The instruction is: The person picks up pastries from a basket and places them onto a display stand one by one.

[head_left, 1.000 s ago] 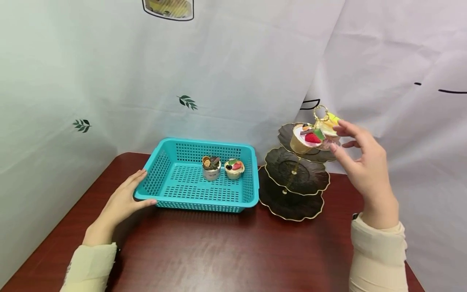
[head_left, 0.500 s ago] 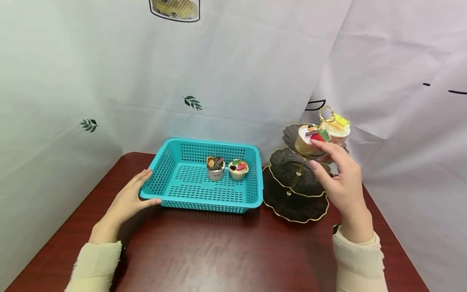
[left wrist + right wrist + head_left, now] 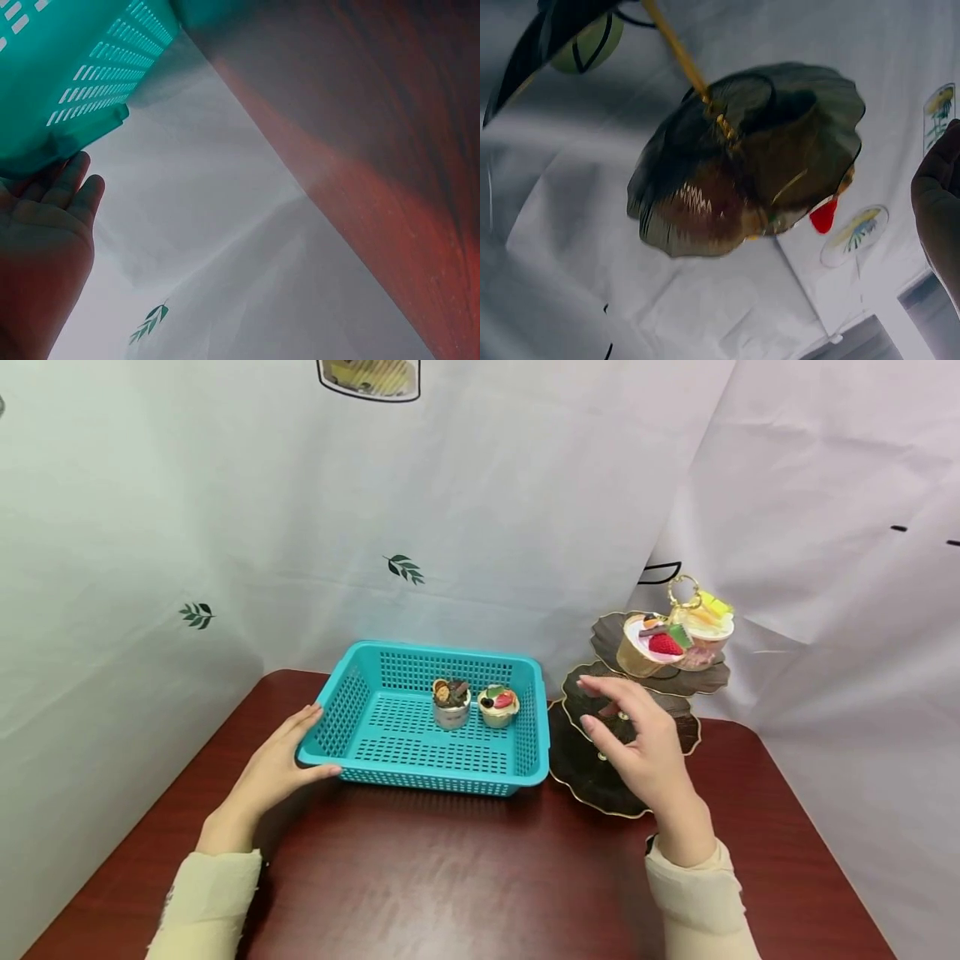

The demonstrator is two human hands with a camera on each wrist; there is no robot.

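In the head view my left hand [image 3: 273, 768] touches the near left corner of a turquoise plastic basket [image 3: 427, 774], its fingers fairly straight along the left side and its thumb at the front rim. The left wrist view shows those fingers [image 3: 73, 180] against the basket's edge. Two toy cupcakes stand inside: a chocolate-topped cupcake [image 3: 452, 706] and a fruit-topped cupcake [image 3: 498, 707]. My right hand [image 3: 645, 752], fingers spread and loosely bent, holds nothing in front of a three-tier cake stand [image 3: 678, 685]. On its top tier sit a strawberry cupcake [image 3: 648, 646] and a yellow-topped cupcake [image 3: 703, 631].
The basket and the stand are close together at the back of a dark red wooden table [image 3: 450, 877]. A pale printed curtain [image 3: 487, 510] hangs behind and at both sides. A gold ring handle [image 3: 684, 592] rises from the stand's top.
My right hand has come away from the yellow-topped cupcake on the top tier and moved left and down towards the basket. The left hand keeps its place at the basket; the view has shifted slightly.
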